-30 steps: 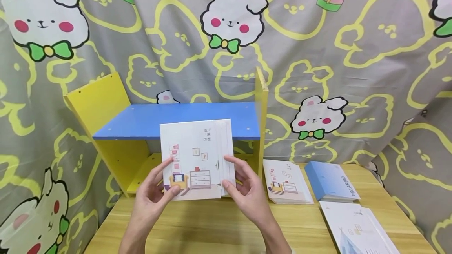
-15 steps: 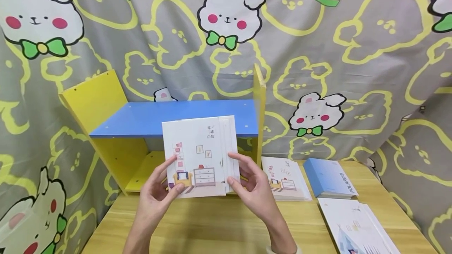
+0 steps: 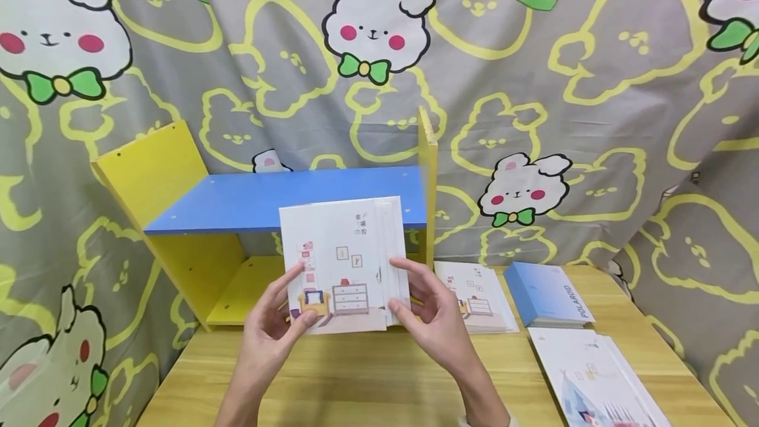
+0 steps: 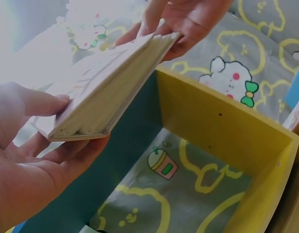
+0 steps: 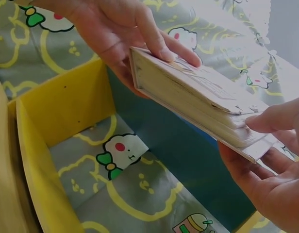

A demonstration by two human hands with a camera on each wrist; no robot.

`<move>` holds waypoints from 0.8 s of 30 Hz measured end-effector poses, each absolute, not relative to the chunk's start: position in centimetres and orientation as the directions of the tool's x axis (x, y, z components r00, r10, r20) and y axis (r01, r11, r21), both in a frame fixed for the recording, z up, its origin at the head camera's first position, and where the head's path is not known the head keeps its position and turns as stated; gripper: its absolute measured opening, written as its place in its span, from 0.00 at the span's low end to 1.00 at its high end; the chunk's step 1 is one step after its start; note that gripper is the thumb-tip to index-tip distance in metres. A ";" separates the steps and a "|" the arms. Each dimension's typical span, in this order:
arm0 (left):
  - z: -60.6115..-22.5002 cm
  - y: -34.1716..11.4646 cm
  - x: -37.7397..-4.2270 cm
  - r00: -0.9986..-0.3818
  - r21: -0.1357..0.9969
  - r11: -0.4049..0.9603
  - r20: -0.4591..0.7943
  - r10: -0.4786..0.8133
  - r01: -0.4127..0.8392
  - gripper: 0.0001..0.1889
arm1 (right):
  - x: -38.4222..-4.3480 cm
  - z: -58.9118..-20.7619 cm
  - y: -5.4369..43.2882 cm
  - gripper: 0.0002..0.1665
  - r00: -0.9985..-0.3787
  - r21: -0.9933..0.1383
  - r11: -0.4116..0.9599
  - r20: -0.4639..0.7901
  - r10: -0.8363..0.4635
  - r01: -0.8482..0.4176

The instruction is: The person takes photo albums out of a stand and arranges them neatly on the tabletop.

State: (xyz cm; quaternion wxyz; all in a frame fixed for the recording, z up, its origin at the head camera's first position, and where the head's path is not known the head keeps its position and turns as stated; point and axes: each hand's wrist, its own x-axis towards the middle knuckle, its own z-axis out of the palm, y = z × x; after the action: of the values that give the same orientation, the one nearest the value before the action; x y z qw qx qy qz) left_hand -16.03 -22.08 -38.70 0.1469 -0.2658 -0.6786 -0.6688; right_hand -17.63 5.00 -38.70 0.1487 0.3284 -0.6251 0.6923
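Observation:
A thick white photo album (image 3: 350, 232), its cover drawn with a yellow armchair and a chest of drawers, is held up above the table in front of the shelf. My left hand (image 3: 273, 321) grips its left edge, thumb on the cover and fingers behind. At the right edge, my right hand (image 3: 435, 321) pinches the cover flap and pages between thumb and fingers. Both wrist views show the album's page block (image 5: 188, 102) from its lower edge, with the left hand's thumb (image 4: 47, 103) on top and its fingers underneath.
Behind the album stands a yellow shelf unit with a blue board (image 3: 237, 199). On the wooden table (image 3: 356, 381) to the right lie a similar album (image 3: 492, 318), a blue POLAROID album (image 3: 548, 295) and a white album with a tent drawing (image 3: 599, 374). A patterned curtain (image 3: 510, 71) hangs behind.
Both hands and the held album have shifted slightly right relative to the shelf. The right hand now covers part of the similar album on the table. The grip looks the same.

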 end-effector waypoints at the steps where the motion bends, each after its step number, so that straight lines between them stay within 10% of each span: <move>1: -38.8 -22.0 -16.0 -0.816 0.830 -0.038 0.554 0.166 0.556 0.37 | -17.6 -38.7 5.1 0.34 -0.742 -0.769 -0.174 0.639 -0.204 -0.615; 24: -39.7 -19.0 -16.4 -0.831 0.850 -0.086 0.526 0.180 0.519 0.35 | -17.4 -39.4 7.9 0.34 -0.776 -0.795 -0.126 0.606 -0.175 -0.593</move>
State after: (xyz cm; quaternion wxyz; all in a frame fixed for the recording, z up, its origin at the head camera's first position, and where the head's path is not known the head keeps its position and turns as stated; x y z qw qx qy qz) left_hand -16.38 -19.00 -39.71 0.1231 -0.2630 -0.6645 -0.6885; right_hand -17.38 7.89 -39.36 0.1518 0.2982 -0.6432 0.6887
